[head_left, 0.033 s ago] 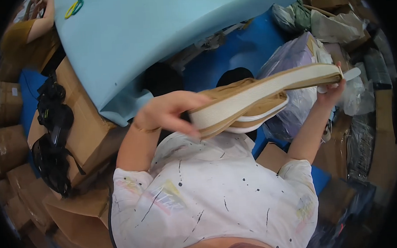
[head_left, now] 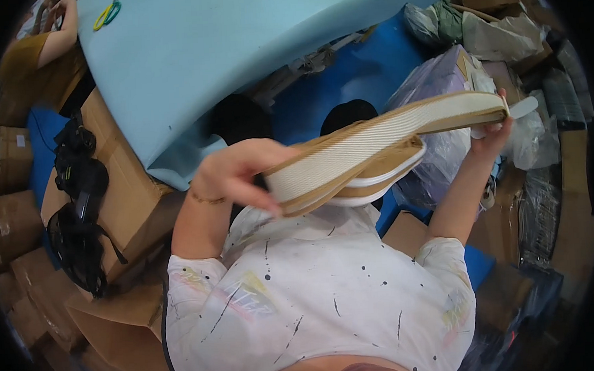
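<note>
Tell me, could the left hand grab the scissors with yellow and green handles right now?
Probably not: the left hand is busy at the tan and white fabric bag, and the scissors lie well beyond, on the light-blue covered table.

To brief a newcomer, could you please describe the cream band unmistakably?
Find the white shirt. Above it, a tan item reaches from left hand to right hand. The band is its broad, ribbed strip, edged in tan, unlike the narrower, plain white trim below.

Left hand (head_left: 241, 169), right hand (head_left: 493, 141) well apart
</note>
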